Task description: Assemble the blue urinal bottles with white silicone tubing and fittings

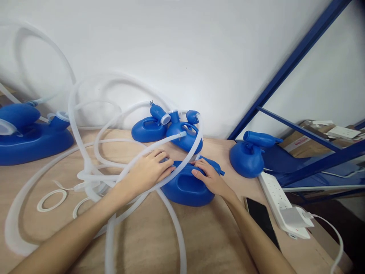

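Two hands on one blue vessel

Two hands rest on things lying on the light wooden counter [216,243]. Long white translucent hoses [85,152] loop widely over it. The blue plastic handled vessel [188,188] lies in the middle, near three similar blue vessels [171,129] behind. The left hand [149,171] lies spread, palm down, over a hose and the vessel's edge. The right hand [209,177] lies flat with fingers [199,167] touching the vessel's top.

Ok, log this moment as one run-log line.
left hand: on blue container, over white tubing | right hand: on container handle | phone, power strip: beside right forearm
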`<state>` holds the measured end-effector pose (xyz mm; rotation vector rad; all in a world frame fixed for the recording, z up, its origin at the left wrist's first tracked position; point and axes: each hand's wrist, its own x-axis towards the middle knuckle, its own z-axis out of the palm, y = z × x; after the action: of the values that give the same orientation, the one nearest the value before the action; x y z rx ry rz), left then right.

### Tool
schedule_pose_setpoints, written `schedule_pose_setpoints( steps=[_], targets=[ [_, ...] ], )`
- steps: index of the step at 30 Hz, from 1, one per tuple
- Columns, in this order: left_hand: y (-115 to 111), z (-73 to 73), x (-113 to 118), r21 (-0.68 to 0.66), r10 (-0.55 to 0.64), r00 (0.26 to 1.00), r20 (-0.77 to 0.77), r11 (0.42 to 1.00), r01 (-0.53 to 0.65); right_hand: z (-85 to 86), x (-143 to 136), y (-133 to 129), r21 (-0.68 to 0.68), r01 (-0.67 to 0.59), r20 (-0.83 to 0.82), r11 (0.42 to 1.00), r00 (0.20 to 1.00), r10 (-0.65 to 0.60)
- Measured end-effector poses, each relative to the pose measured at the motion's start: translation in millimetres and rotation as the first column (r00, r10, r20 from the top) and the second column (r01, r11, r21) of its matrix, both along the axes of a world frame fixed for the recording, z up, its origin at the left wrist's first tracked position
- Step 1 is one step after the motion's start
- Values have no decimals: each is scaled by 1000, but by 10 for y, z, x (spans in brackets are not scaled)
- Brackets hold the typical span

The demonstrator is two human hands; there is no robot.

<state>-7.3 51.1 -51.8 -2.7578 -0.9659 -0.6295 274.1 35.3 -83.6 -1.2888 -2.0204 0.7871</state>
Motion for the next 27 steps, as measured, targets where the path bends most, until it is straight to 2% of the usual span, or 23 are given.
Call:
schedule_pose_setpoints(
  steps=[2,8,19,24,27],
  targets=[
    [-12,8,6,3,-2,1000,-18,1000,2,3,-3,-2,-6,4,-1,1000,1000,-4],
    [2,-12,-64,85,7,980,-198,996,10,-4,5,1,-2,-1,0,1000,1000,1],
    [17,-10,41,-48,1,1000,28,999,1,-7,7,-2,-35,-8,-27,999,1000,7],
    [8,39,114,-225,80,991,111,973,-53,-19,5,1,-28,-11,-30,1000,1000,10],
    [-9,67,132,-240,122,989,81,966,-99,-29,0,5,-17,-2,-29,1000,1000,2]
  ],
)
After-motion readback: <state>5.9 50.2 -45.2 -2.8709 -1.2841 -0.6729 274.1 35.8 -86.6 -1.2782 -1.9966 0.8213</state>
